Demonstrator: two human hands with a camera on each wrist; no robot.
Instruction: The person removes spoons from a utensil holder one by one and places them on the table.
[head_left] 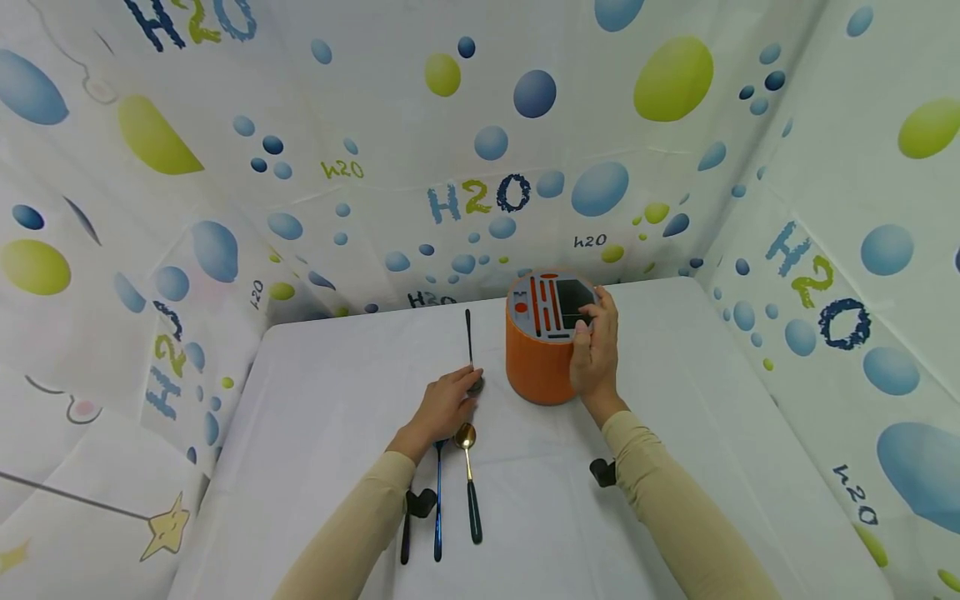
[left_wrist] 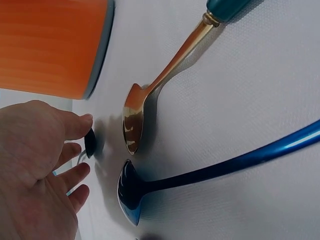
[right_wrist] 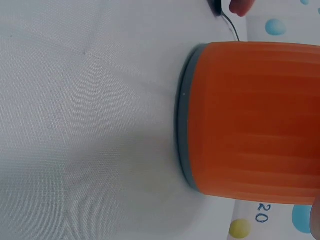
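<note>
My left hand (head_left: 446, 406) has its thumb and index finger at the two sides of the bowl of a dark-handled spoon (left_wrist: 90, 143); the spoon's thin handle points toward the back wall. At the right side of an orange cutlery holder (head_left: 542, 371), my right hand (head_left: 597, 350) grips its upper edge, fingers over the slotted grey top. That holder stands upright on the table. Nearer to me lies a gold spoon (left_wrist: 134, 117) with a green handle. Beside it is a blue spoon (left_wrist: 131, 192), its bowl mostly hidden by my left hand in the head view.
A black handle (head_left: 406, 537) lies left of the blue spoon, partly covered by my left sleeve (head_left: 360, 508). White cloth covers the table (head_left: 322, 375). Patterned sheets (head_left: 390, 125) hang behind the table and along both sides, close to the holder at the back.
</note>
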